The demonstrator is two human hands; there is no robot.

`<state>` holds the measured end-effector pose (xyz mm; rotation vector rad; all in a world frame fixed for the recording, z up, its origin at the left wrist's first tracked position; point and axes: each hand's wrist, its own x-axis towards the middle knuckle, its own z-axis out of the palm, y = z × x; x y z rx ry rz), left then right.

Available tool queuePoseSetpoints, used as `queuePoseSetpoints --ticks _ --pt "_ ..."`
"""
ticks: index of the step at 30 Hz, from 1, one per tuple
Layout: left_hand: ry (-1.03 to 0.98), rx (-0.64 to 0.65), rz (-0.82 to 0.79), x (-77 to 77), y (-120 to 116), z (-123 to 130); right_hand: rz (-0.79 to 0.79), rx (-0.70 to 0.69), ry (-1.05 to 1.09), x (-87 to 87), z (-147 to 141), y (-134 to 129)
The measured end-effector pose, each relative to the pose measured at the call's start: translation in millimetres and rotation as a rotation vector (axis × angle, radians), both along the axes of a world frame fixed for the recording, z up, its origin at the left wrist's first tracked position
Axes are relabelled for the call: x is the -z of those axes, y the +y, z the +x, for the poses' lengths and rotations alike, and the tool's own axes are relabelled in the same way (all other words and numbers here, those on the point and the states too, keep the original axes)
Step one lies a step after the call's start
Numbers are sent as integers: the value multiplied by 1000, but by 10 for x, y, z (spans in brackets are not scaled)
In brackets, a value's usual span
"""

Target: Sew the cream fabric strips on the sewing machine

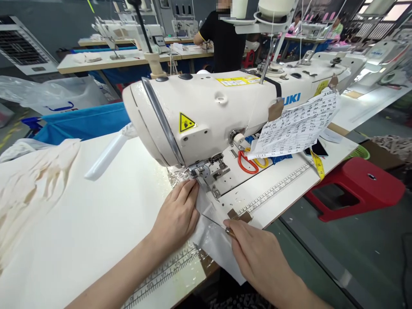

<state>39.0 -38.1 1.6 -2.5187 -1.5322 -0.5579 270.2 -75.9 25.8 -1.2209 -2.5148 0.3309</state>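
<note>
A white sewing machine (pixel 199 116) stands on the white table. My left hand (pixel 180 212) lies beside its needle area, fingers together, pressing on pale fabric (pixel 214 236). That fabric runs from the presser foot over the table's front edge. In my right hand (pixel 254 244) is a thin pointed tool with a brown handle (pixel 229 232); its metal shaft points left across the fabric toward my left hand. The fabric under my left fingers is hidden.
Red-handled scissors (pixel 247 163) lie right of the needle area, near a handwritten sheet (pixel 296 124) and a yellow tape measure (pixel 317 165). Cream fabric (pixel 35 189) covers the table's left. A red stool (pixel 360 189) stands at right. Beyond the machine is a person in black (pixel 227 40).
</note>
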Motion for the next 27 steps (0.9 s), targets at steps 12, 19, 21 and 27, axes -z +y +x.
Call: queuePoseSetpoints --ticks 12,19,21,27 --pt "31 33 7 5 -90 -13 -20 12 -119 -105 -175 175" --pt "49 61 24 -9 -142 12 -38 -12 -109 -101 -227 189" --pt "34 70 25 -11 -153 22 -52 -14 -109 -101 -238 198" --pt "20 78 22 -13 -159 35 -90 -19 -157 -104 -288 241"
